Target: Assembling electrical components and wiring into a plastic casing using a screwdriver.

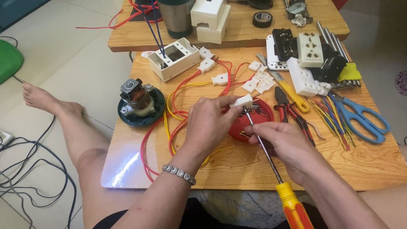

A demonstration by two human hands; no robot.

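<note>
My left hand (208, 122) pinches a small white plastic connector (241, 101) between thumb and fingers, above a round red lid (263, 116) on the low wooden table (367, 165). My right hand (287, 146) grips the metal shaft of a long screwdriver (265, 153). Its tip points up at the connector. Its yellow and red handle (300, 223) slants down toward my lap. Red and yellow wires (178, 97) loop under my left hand. A bracelet sits on my left wrist.
A small electric motor on a dark green base (140, 104) sits at the table's left edge. Blue scissors (362, 117), pliers (284, 100), coloured wires, white sockets (310, 50) and an open white box (173, 58) lie beyond. A second table holds a blender jar (174, 2). Cables lie on the floor.
</note>
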